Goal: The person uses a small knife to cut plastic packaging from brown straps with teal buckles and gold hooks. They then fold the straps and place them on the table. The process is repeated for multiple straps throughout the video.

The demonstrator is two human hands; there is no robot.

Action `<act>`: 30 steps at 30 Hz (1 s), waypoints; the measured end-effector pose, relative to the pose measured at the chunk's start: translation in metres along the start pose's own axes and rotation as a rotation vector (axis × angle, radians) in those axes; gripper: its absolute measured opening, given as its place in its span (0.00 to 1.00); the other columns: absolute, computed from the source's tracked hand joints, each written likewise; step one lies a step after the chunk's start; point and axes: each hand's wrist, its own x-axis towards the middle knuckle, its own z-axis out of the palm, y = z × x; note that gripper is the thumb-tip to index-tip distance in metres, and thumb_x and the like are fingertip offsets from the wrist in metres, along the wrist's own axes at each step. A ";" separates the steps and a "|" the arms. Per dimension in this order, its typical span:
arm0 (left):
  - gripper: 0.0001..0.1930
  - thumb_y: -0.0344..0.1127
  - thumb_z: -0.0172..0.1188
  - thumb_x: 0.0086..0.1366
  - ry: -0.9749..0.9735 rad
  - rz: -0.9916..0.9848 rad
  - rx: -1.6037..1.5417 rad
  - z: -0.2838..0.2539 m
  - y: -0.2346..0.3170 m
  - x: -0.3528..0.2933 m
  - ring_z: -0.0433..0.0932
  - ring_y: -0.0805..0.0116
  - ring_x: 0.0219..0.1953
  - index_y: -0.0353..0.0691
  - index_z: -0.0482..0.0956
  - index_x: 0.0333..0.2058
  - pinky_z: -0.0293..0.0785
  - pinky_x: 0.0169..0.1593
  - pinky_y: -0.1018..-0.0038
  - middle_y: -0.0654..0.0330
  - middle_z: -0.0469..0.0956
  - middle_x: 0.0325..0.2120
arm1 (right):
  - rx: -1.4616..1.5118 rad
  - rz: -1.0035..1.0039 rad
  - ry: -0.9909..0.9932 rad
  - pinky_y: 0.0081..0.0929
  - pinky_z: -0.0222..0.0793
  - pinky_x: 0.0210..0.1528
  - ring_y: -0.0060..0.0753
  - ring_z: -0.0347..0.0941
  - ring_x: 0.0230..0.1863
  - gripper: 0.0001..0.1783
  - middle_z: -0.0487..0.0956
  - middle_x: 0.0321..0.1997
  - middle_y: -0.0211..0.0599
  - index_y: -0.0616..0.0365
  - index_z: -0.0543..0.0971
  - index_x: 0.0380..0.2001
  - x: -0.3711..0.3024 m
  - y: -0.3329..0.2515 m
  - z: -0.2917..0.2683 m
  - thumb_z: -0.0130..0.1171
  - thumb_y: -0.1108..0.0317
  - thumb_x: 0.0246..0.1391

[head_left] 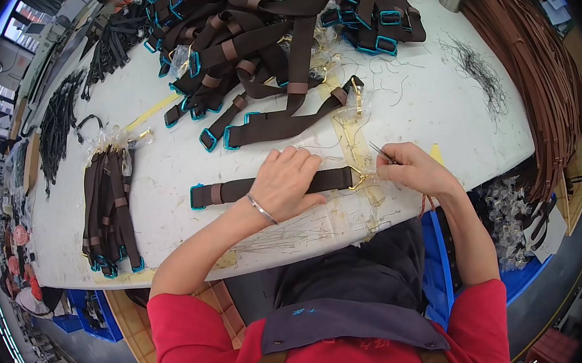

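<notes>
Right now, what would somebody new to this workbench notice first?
Probably the heap of dark brown straps with bright turquoise buckles, across the far side of the white table. Next, the long bundle of reddish-brown strips sweeping down the right edge. Nearer the front, the left hand lies across a single strap while the right hand holds a slim tool beside that strap's gold clasp.

To the right of my right hand (410,169) the desk (479,151) is bare, so a hand can pass there until the long brown strips (536,85) close that side. At the left, between the strap (236,190) under my left hand (285,182) and the bundle of straps (107,208), one open lane remains. Forward, a loose strap (285,126) and the big strap pile (241,48) behind it block the way.
</notes>
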 end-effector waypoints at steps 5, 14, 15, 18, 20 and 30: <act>0.18 0.30 0.62 0.40 0.212 0.136 0.168 0.030 -0.004 -0.003 0.72 0.64 0.29 0.35 0.73 0.34 0.67 0.35 0.72 0.58 0.73 0.26 | 0.222 0.020 -0.194 0.14 0.51 0.17 0.11 0.56 0.15 0.07 0.65 0.16 0.20 0.60 0.73 0.28 -0.012 -0.006 -0.001 0.52 0.68 0.52; 0.23 0.25 0.60 0.36 0.411 0.203 0.050 -0.002 0.004 -0.019 0.74 0.64 0.24 0.31 0.73 0.37 0.70 0.26 0.73 0.56 0.75 0.25 | -0.005 -0.278 -0.078 0.21 0.63 0.37 0.22 0.67 0.33 0.16 0.72 0.29 0.29 0.62 0.72 0.42 -0.008 -0.020 0.002 0.48 0.60 0.58; 0.21 0.27 0.60 0.38 0.422 0.208 0.043 -0.004 0.004 -0.020 0.74 0.65 0.23 0.32 0.73 0.36 0.69 0.26 0.74 0.57 0.75 0.24 | -0.010 -0.258 -0.118 0.21 0.63 0.39 0.22 0.67 0.35 0.16 0.73 0.31 0.30 0.62 0.72 0.43 -0.007 -0.020 0.006 0.48 0.60 0.58; 0.28 0.21 0.59 0.30 0.396 0.202 -0.042 -0.006 0.005 -0.024 0.75 0.59 0.24 0.30 0.72 0.40 0.72 0.27 0.71 0.53 0.76 0.26 | 0.034 -0.246 -0.239 0.20 0.62 0.41 0.20 0.67 0.38 0.16 0.75 0.36 0.31 0.62 0.72 0.44 -0.001 -0.020 0.013 0.49 0.63 0.57; 0.29 0.21 0.59 0.30 0.407 0.215 -0.050 -0.008 0.007 -0.024 0.75 0.59 0.24 0.30 0.72 0.40 0.72 0.27 0.71 0.53 0.76 0.26 | 0.112 -0.251 -0.305 0.18 0.62 0.40 0.18 0.67 0.37 0.15 0.76 0.36 0.30 0.62 0.73 0.44 0.004 -0.020 0.016 0.50 0.65 0.56; 0.28 0.23 0.59 0.28 0.426 0.242 -0.053 -0.006 0.008 -0.028 0.75 0.59 0.24 0.29 0.73 0.38 0.72 0.27 0.71 0.53 0.75 0.24 | 0.250 -0.302 -0.424 0.16 0.64 0.36 0.16 0.69 0.33 0.17 0.78 0.36 0.29 0.61 0.76 0.44 0.021 -0.015 0.020 0.59 0.69 0.50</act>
